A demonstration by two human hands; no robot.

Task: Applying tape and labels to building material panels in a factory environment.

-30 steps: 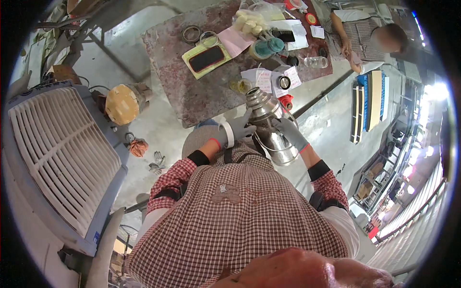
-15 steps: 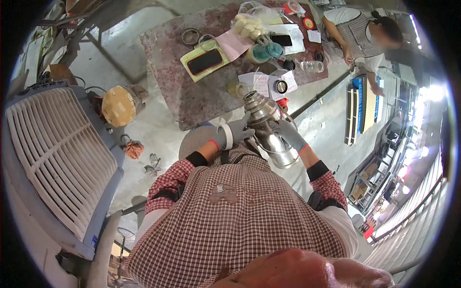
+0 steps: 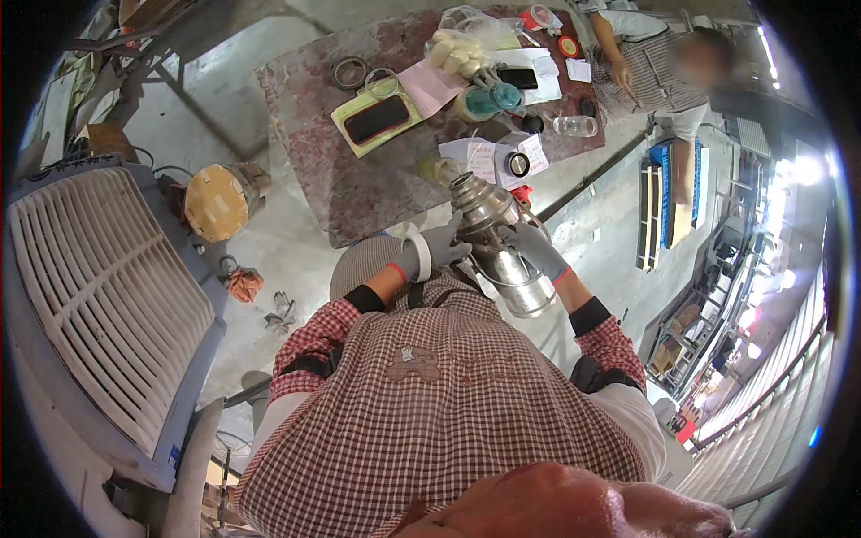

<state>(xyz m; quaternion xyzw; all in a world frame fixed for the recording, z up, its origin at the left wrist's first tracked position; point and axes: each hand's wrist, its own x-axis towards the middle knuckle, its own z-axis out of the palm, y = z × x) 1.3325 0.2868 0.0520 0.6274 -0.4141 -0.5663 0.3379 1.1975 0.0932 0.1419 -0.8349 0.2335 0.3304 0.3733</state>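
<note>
A shiny metal kettle-like vessel [image 3: 496,242], narrow at its open neck and wide at its round base, is held tilted in front of the person's chest, just off the near edge of a reddish stone-topped table [image 3: 332,170]. The left hand [image 3: 437,249], in a grey work glove, has its fingers curled against the vessel's upper body near the neck. The right hand [image 3: 535,248], gloved alike, wraps around the far side of the same vessel, fingers closed on it. Both forearms come out of red-checked sleeves over dark cuffs, above a checked apron [image 3: 448,421].

On the table beyond the vessel lie a black phone on a yellow-green pad [image 3: 377,117], a pink sheet of paper [image 3: 430,85], a teal-capped bottle [image 3: 489,100], a clear bag of pale round pieces [image 3: 462,49], white papers [image 3: 489,157] and two metal rings [image 3: 350,72]. A clear jar [image 3: 574,125] lies on its side near the table's far right corner.

To the left, a large white louvred fan housing [image 3: 99,296] fills the floor side, with a round yellow-topped can [image 3: 215,202] and an orange rag [image 3: 244,284] on the concrete beside it. At upper right another person [image 3: 650,63] in a checked shirt stands at the table's end.
</note>
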